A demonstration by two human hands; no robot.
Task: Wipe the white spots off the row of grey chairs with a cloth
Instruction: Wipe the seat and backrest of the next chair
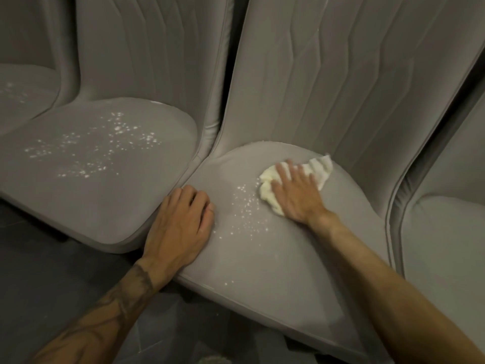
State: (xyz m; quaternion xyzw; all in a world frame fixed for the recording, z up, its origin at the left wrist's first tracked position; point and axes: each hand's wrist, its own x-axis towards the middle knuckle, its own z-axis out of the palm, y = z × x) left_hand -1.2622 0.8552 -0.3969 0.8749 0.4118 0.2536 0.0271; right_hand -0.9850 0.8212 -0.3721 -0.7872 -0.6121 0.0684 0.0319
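A row of grey padded chairs fills the view. On the middle chair's seat point(275, 264), my right hand point(296, 195) presses flat on a crumpled white cloth point(319, 169) near the seat's back. White spots point(246, 208) lie in a band just left of the cloth. My left hand point(181, 227) rests palm down on the seat's left front edge, fingers curled, holding nothing. The chair to the left point(78, 200) has a wide scatter of white spots point(105, 145) on its seat. A third seat at the far left point(18, 101) shows faint spots too.
Tall ribbed backrests point(328, 74) rise behind the seats. Another grey chair point(446, 245) stands at the right with no spots visible. Dark tiled floor point(52, 271) lies below the seat fronts.
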